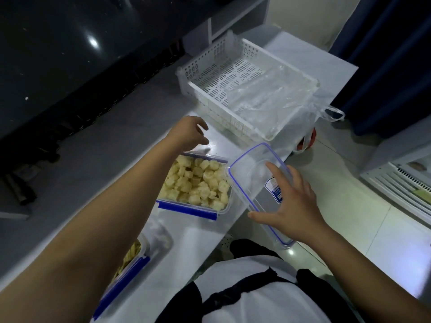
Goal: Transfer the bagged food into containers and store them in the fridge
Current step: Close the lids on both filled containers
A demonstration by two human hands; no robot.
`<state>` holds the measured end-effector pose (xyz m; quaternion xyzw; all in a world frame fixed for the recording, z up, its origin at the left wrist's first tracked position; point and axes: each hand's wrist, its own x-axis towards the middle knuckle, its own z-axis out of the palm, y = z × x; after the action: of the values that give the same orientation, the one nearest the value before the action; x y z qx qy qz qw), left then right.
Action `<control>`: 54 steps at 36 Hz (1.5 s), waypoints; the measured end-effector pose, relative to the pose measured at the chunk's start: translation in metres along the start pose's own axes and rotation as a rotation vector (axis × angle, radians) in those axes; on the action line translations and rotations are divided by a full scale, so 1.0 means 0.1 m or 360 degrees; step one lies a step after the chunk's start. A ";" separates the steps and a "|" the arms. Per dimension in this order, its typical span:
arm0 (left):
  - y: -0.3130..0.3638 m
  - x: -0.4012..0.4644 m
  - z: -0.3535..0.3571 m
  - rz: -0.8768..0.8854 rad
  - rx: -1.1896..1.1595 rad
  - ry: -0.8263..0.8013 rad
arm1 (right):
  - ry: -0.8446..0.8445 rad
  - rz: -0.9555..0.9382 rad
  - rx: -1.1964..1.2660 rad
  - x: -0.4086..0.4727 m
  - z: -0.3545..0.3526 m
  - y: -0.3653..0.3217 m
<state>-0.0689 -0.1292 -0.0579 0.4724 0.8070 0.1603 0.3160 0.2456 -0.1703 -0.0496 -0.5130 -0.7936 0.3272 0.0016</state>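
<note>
A clear container (pixel 224 207) with blue clips stands on the grey counter (pixel 105 145), filled with pale yellow food pieces (pixel 196 183). My right hand (pixel 293 206) grips a clear lid with a blue seal (pixel 250 164), tilted in the air just right of that container. My left hand (pixel 190 134) hovers over the container's far edge, fingers loosely curled and holding nothing. A second clipped container (pixel 130 264) with yellowish food sits near the counter's front left, partly hidden by my left forearm.
A white perforated basket (pixel 210 68) at the back holds an empty clear plastic bag (pixel 279 101) that drapes over its right side. A white fridge part (pixel 401 183) shows at the right. A dark glossy surface (pixel 70 54) lies beyond the counter.
</note>
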 end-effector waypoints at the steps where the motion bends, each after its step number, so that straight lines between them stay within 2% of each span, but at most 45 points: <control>1: 0.00 -0.12 -0.03 0.0075 -0.0123 0.0024 | 0.0011 0.0003 0.0005 0.00 0.00 0.01; 3: -0.03 -0.41 -0.04 0.0197 -0.0284 0.0048 | 0.0028 0.0011 0.0010 -0.01 0.00 0.03; 6: -0.12 -0.83 0.05 0.0308 -0.0328 0.0052 | 0.0050 0.0008 0.0012 0.00 0.01 0.04; 10: -0.29 -1.13 0.18 0.0349 -0.0451 -0.0074 | 0.0016 -0.0047 0.0026 0.02 0.01 -0.02; 13: -0.48 -1.22 0.08 0.0238 -0.0913 0.0335 | -0.0059 -0.0123 -0.0026 0.05 0.00 -0.14; 15: -0.65 -1.28 -0.01 0.0075 -0.1063 0.0620 | -0.0117 -0.0186 -0.0059 0.08 0.02 -0.25; 18: -0.90 -1.39 -0.05 -0.0200 -0.1165 0.0745 | -0.0213 -0.0336 -0.0212 0.18 0.08 -0.47; 23: -1.10 -1.62 0.02 -0.0488 -0.1261 0.0649 | -0.0266 -0.0648 -0.0608 0.52 0.33 -0.89; 29: -1.02 -1.76 0.09 -0.0740 -0.1517 0.0574 | -0.0323 -0.0765 -0.0947 0.77 0.66 -1.19; 39: -0.60 -1.96 0.53 -0.0908 -0.2013 0.0725 | -0.0370 -0.0739 -0.0936 0.95 0.75 -1.21; 46: -0.37 -2.01 0.79 -0.1054 -0.2406 0.0499 | -0.0426 -0.0594 -0.0948 0.87 0.70 -1.24; 49: -0.39 -1.97 0.80 -0.1082 -0.2425 0.0413 | -0.0413 -0.0539 -0.0893 0.79 0.61 -1.19; 54: -0.47 -1.94 0.80 -0.0978 -0.2215 0.0480 | -0.0429 -0.0515 -0.0565 0.76 0.28 -0.95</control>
<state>0.0220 -0.3235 -0.0743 -0.1068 0.6496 0.5981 0.4571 0.1227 -0.1476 -0.0473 -0.3236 -0.9031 0.2439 -0.1418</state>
